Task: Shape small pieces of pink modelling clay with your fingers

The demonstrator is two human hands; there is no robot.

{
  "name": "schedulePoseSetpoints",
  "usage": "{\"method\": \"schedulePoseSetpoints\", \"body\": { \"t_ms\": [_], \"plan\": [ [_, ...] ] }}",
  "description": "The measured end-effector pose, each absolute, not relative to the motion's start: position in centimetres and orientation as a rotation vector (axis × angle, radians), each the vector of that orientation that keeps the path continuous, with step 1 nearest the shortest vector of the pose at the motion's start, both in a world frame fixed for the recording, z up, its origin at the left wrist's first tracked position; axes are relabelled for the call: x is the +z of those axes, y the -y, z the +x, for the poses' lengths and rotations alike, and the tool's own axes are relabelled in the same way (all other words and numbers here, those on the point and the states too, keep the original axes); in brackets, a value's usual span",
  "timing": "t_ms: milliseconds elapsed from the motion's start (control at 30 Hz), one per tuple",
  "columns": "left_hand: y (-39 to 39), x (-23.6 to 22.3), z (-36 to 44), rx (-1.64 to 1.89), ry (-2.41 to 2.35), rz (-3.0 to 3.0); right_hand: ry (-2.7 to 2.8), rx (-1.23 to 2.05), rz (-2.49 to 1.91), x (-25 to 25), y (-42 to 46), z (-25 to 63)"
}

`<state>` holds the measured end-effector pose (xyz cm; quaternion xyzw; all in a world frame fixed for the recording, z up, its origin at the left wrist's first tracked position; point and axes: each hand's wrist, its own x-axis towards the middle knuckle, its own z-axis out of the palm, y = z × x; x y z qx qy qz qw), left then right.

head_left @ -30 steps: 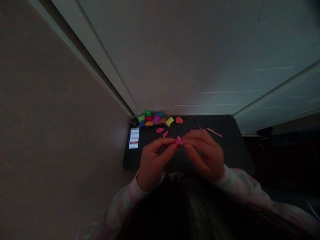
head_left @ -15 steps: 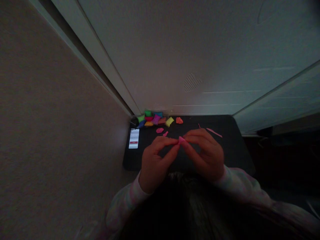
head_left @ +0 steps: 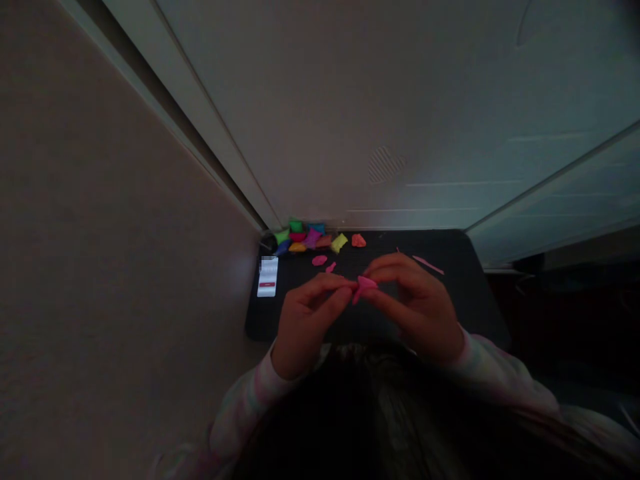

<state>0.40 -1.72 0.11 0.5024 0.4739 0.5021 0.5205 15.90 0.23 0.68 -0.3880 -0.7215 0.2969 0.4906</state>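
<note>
A small pink piece of clay (head_left: 364, 285) is pinched between the fingertips of both hands above a dark table (head_left: 465, 280). My left hand (head_left: 305, 320) grips it from the left with thumb and fingers closed. My right hand (head_left: 417, 307) holds it from the right, fingers curled around it. Two other pink clay bits (head_left: 320, 261) lie on the table just beyond the hands.
Several bright clay packets (head_left: 305, 238) are piled at the table's far left corner, with an orange lump (head_left: 359, 241) beside them. A lit phone (head_left: 268, 277) lies at the left edge. A thin pink stick (head_left: 428, 265) lies at the far right. Walls stand close behind and left.
The pink clay has been turned and pulled a little between the fingertips. My right hand has shifted slightly right and opened its grip somewhat; the left hand has barely moved.
</note>
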Motion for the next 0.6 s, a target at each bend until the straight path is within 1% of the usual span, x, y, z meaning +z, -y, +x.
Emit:
{"method": "schedulePoseSetpoints", "body": {
  "t_ms": [200, 333, 533, 600],
  "plan": [
    [0.6, 0.9, -0.2, 1.142, -1.040, 1.337, 1.771, 0.812, -0.840, 0.4, -0.2, 16.3],
    [0.2, 1.1, -0.6, 1.104, -0.928, 1.309, 1.754, 0.910, -0.822, 0.3, -0.2, 16.4],
    [0.2, 0.1, -0.4, 0.994, -0.698, 1.026, 1.619, 1.314, -0.702, 0.4, -0.2, 16.6],
    [0.3, -0.2, -0.4, 0.970, -0.654, 0.960, 1.581, 1.400, -0.699, 0.4, -0.2, 16.7]
  ]
}}
